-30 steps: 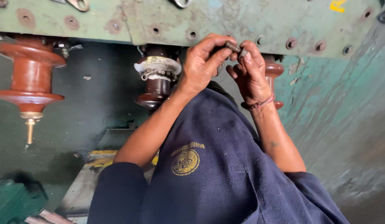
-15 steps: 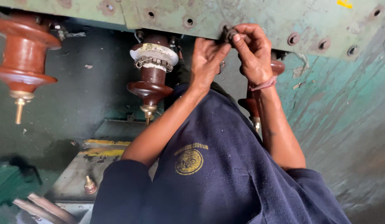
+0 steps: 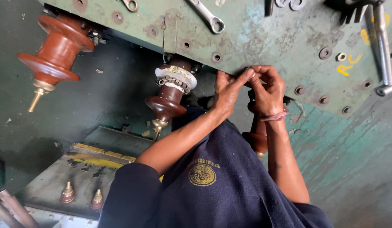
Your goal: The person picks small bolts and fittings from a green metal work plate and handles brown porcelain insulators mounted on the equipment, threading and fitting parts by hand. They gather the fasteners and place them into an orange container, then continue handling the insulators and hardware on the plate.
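Head view: I'm pinching a small fastener, hidden by fingers, at the green cover plate [image 3: 263, 38] edge, left hand [image 3: 228, 90] and right hand [image 3: 268, 90] together; next calls for the wrench [image 3: 206, 16].

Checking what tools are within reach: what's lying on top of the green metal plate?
On the green plate: a combination wrench, long steel tools and a loose nut. Both hands cover the edge spot; anything pinched there is hidden.

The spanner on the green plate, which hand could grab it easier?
Probably the left hand: it sits on the spanner's side of the green plate, while the right hand is farther across.
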The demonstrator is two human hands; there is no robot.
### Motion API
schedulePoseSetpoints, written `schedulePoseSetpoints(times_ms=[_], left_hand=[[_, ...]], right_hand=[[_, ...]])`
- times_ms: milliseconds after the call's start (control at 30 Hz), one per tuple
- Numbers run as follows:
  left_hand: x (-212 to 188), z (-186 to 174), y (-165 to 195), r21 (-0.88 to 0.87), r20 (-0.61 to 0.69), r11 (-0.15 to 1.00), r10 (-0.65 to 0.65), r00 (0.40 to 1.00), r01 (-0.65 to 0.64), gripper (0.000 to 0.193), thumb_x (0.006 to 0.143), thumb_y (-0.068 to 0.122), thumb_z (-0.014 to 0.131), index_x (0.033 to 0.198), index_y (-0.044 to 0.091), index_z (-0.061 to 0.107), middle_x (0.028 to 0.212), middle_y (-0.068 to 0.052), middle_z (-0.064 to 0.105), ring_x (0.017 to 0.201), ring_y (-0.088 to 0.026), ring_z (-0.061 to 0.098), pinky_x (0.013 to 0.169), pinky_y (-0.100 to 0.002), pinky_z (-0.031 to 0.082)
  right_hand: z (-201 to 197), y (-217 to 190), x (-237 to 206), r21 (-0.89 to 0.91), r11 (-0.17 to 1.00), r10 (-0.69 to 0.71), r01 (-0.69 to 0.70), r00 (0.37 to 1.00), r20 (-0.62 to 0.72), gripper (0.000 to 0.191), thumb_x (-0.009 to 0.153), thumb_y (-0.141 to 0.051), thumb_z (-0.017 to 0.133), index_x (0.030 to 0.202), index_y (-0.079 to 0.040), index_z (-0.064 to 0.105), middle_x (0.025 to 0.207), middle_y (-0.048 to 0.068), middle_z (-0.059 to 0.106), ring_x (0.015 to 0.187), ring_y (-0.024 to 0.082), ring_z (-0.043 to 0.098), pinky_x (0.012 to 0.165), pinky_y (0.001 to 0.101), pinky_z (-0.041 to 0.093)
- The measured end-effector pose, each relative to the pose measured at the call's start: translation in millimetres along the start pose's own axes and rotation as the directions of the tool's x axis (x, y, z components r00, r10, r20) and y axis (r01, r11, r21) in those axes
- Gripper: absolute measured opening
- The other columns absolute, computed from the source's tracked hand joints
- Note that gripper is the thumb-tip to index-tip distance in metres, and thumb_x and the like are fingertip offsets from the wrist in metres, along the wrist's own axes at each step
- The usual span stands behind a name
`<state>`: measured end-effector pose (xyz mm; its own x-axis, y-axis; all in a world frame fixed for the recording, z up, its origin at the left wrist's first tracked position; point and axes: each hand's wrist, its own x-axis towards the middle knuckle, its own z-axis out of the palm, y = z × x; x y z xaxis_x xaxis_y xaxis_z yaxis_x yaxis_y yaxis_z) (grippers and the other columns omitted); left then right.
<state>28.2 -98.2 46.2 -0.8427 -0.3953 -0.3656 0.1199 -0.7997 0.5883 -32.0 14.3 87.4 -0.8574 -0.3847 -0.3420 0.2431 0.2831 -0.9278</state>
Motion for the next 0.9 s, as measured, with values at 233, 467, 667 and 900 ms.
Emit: schedulePoseSetpoints(times_ms=[233,467,667,900], left_hand=[[8.1,-1.1,-17.3,0.034,-0.085,0.995,0.1,0.991,-0.098,0.024,0.1,0.002,0.076,0.118,-0.003,0.062,0.108,-0.008,0.068,0.096,-0.014,0.065,0.088,-0.031,0.054],[13.3,-6.5,-28.8,0.122,-0.096,0.985,0.13,0.987,-0.119,0.039,0.093,0.009,0.078,0.125,0.001,0.057,0.113,-0.007,0.068,0.099,-0.013,0.067,0.089,-0.029,0.056],[20.4,-7.9,2.6,0.447,-0.185,0.847,-0.228,0.956,0.288,0.042,0.087,0.026,0.079,0.114,0.0,0.061,0.093,-0.008,0.072,0.069,-0.019,0.069,0.061,-0.035,0.059],[30.6,-34.8,121.0,0.933,0.252,0.281,-0.058,0.966,-0.226,0.028,0.092,0.034,0.073,0.096,0.007,0.072,0.079,-0.014,0.074,0.072,-0.029,0.074,0.068,-0.041,0.056]], right_hand=[[0.3,-14.0,-0.5,-0.281,0.956,-0.106,0.086,0.993,-0.056,0.023,0.101,-0.018,0.077,0.108,0.0,0.063,0.098,0.004,0.071,0.083,0.009,0.064,0.068,0.0269,0.053],[4.4,-12.9,12.3,-0.366,0.915,-0.229,0.171,0.966,-0.121,0.018,0.098,-0.01,0.078,0.103,0.0,0.064,0.091,0.004,0.067,0.083,0.01,0.061,0.072,0.0255,0.051],[3.7,-69.7,69.8,-0.534,0.773,-0.433,0.343,0.9,-0.049,0.02,0.101,-0.015,0.083,0.101,-0.003,0.067,0.092,0.007,0.073,0.075,0.015,0.062,0.063,0.0277,0.042],[117.4,-103.5,189.5,-0.793,0.33,-0.648,0.512,0.734,0.204,0.042,0.092,-0.043,0.092,0.093,-0.006,0.071,0.08,0.014,0.07,0.071,0.035,0.066,0.063,0.0461,0.048]])
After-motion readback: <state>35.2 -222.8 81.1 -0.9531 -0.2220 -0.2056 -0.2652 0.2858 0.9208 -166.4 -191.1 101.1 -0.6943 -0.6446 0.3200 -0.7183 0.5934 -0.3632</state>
